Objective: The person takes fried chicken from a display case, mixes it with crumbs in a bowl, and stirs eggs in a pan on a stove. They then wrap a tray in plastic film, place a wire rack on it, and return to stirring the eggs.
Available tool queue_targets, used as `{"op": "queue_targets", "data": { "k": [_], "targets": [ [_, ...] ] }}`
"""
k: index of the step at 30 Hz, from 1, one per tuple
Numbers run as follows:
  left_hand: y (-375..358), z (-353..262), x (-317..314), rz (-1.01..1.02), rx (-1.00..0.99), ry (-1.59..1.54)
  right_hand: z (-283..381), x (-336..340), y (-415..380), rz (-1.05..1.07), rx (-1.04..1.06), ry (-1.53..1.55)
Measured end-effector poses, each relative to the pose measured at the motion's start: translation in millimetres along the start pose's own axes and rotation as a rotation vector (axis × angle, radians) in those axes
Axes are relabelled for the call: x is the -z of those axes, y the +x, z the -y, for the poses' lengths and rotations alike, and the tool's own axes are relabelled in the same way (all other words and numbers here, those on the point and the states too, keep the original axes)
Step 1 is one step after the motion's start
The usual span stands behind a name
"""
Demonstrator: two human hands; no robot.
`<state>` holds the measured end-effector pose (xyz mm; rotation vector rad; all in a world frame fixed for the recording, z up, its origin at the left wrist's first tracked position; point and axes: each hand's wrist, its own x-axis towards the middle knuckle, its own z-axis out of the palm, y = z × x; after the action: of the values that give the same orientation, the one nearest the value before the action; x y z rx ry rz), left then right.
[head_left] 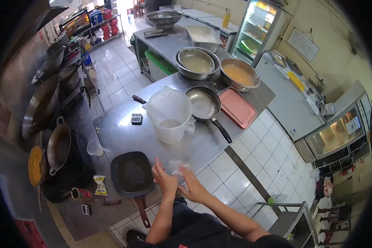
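My left hand (165, 180) is raised at the near edge of the steel table, fingers spread, beside the square black grill pan (132, 173) with its wooden handle. Close by on its right is my right hand (192, 186), with fingers stretched out and thumb apart. A crumpled piece of clear plastic (177, 167) overlaps the right fingertips in this view. Beyond the hands stands a large translucent pitcher (168, 111) with a little liquid in the bottom. A round frying pan (203, 103) lies to the right of it, and a small digital timer (136, 118) to the left.
Steel bowls of cloudy liquid (196, 63) and orange liquid (239, 75) stand farther back, near a pink tray (238, 107). On the left are a wok (59, 146), a plastic cup (94, 148), a can (81, 193) and a yellow packet (100, 185). A metal cart (291, 221) stands at right.
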<state>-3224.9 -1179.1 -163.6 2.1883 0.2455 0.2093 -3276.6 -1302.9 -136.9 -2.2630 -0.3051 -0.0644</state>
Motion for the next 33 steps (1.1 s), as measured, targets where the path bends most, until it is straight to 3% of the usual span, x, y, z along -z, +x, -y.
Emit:
{"op": "queue_targets", "data": {
  "k": [3, 4, 6, 7, 8, 10, 12, 14, 16, 18, 20, 23, 24, 25, 26, 31, 33],
  "targets": [
    [2, 17, -13, -0.068, 0.014, 0.017, -66, -27, 40, 0.058, 0.083, 0.134],
    [4, 24, -15, -0.066, 0.122, -0.036, -70, -20, 48, 0.033, 0.075, 0.14],
    [11, 46, -26, -0.083, 0.306, -0.185, -70, 3, 62, 0.376, -0.178, -0.161],
    [11, 56, -34, -0.103, 0.388, -0.281, -68, 13, 62, 0.359, -0.182, -0.15],
    [5, 58, -39, -0.098, 0.372, -0.269, -63, 21, 58, 0.415, -0.218, -0.149],
    [4, 52, -57, -0.339, 0.306, -0.292, -66, 53, 55, 0.455, -0.241, -0.141],
    [-8, 10, -68, -0.318, 0.223, -0.292, -78, 96, 32, 0.569, 0.036, 0.217],
    [-30, -29, -80, -0.273, 0.085, -0.24, -95, 183, 21, 0.625, -0.042, 0.711],
    [-54, -53, -111, -0.209, 0.086, -0.316, -153, 239, 2, 0.322, -0.366, 1.014],
    [-69, -78, -150, -0.012, 0.063, -0.371, -237, 275, 10, -0.137, -0.626, 0.781],
    [-89, -108, -180, 0.253, 0.088, -0.422, -318, 287, 30, -0.525, -0.668, 0.595],
    [-93, -148, -222, 0.527, 0.156, -0.458, -390, 308, 74, -0.512, -0.704, 0.512],
    [-91, -155, -235, 0.674, 0.16, -0.38, -426, 301, 87, -0.519, -0.622, 0.213],
    [-89, -160, -247, 0.65, 0.176, -0.394, -448, 300, 99, -0.521, -0.524, -0.079],
    [-85, -165, -257, 0.694, 0.188, -0.386, -455, 302, 105, -0.538, -0.472, -0.156],
    [-67, -164, -312, 0.667, 0.326, -0.362, -452, 326, 111, -0.411, -0.593, 0.102],
    [-61, -146, -352, 0.594, 0.508, -0.548, -446, 351, 119, -0.372, -0.707, 0.351]
  ]
}}
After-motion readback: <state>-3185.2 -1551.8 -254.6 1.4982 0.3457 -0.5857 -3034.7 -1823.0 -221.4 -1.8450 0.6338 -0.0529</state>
